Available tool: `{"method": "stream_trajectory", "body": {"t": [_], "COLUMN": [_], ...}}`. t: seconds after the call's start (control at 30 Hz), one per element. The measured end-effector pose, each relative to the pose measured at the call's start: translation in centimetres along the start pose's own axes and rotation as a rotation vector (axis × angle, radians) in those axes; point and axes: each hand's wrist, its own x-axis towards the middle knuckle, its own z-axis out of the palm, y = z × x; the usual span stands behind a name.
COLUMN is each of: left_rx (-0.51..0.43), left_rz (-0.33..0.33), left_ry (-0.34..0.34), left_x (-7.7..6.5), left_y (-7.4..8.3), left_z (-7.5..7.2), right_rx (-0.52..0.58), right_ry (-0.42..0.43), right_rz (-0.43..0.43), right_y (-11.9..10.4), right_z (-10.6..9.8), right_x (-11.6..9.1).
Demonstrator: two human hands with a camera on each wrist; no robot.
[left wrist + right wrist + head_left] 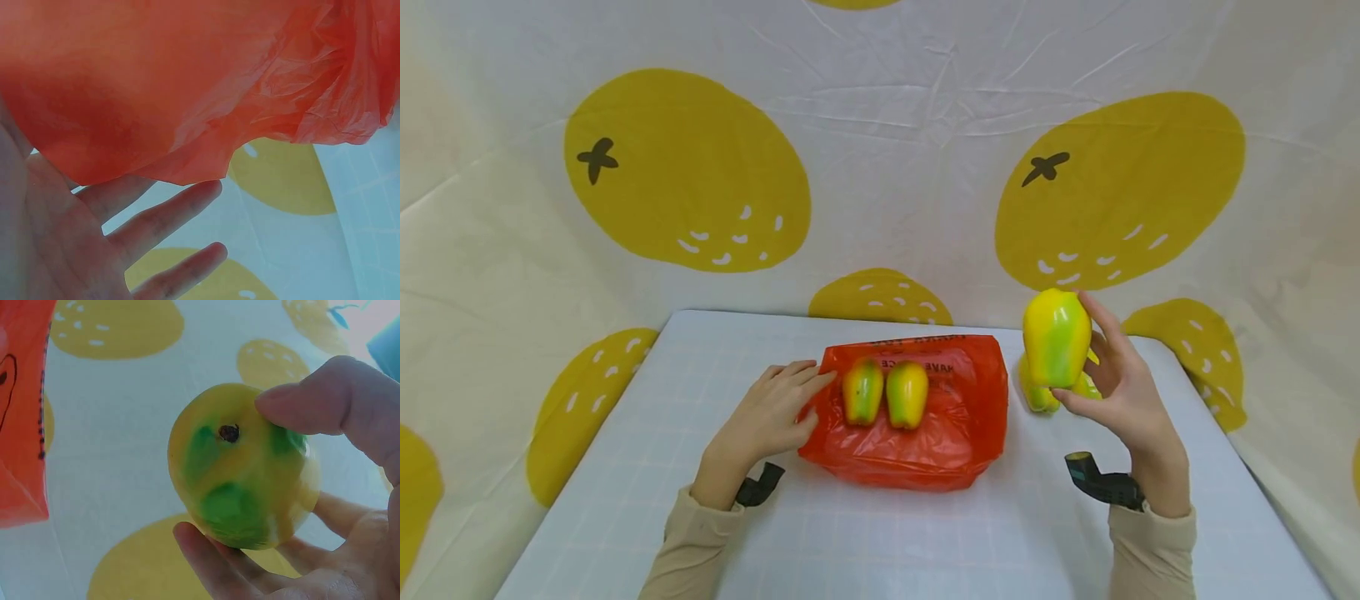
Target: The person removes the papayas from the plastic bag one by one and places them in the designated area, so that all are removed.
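My right hand [1123, 387] holds a glossy yellow-green, papaya-shaped fruit [1057, 337] between thumb and fingers, raised over the right side of the table. Its end with a small brown stem scar faces the right wrist view, where green patches show on the fruit [244, 481]. At the left edge of the red plastic bag [917, 457] is my left hand [772, 408], its fingers extended. In the left wrist view the bag's sheet [125, 94] covers part of that hand. Two smaller yellow-green fruits, one on the left [862, 392] and one on the right [907, 395], lie side by side within the bag's outline.
More yellow-green fruit [1042, 398] lies on the table behind the held one, partly hidden by it and by my right hand. The white table [880, 542] ends at a hanging cloth [902, 192] printed with large yellow fruits. Each wrist carries a black camera mount [1101, 483].
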Motion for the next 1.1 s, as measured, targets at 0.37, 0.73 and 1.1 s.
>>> {"method": "stream_trajectory", "body": {"t": [0.37,0.73,1.1], "left_rx": [0.0,0.006,0.003], "left_rz": [0.007,0.003,0.002], "left_ry": [0.011,0.006,0.011], "left_x": [-0.1,0.0,-0.1], "left_y": [-0.1,-0.1,-0.1], "left_z": [0.0,0.0,0.1], "right_rx": [0.084,0.115,0.108], "right_ry": [0.135,0.345,0.562], "right_rz": [-0.005,0.05,0.159], "right_y": [1.1,2.9,4.6], "right_z": [-2.2,-4.3,-6.5], "right_x": [-0.4,-1.1,-2.2]}}
